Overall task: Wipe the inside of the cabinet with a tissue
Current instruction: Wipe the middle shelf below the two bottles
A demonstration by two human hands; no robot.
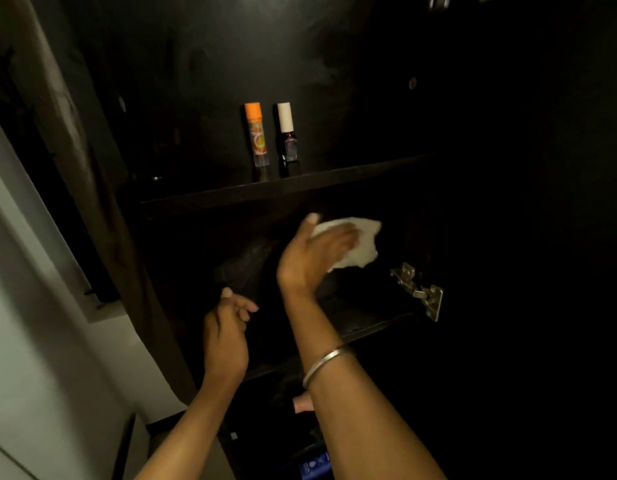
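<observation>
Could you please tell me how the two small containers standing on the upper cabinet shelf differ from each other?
The orange-capped tube is slim and straight-sided, with an orange and yellow label; the white-capped bottle widens below its cap into a dark glass body. The tube's cap is short beside its long body, while the bottle's cap takes up nearly half its height. The tube stands left of the bottle. Both are upright, close together but apart, near the front edge of the shelf.
</observation>
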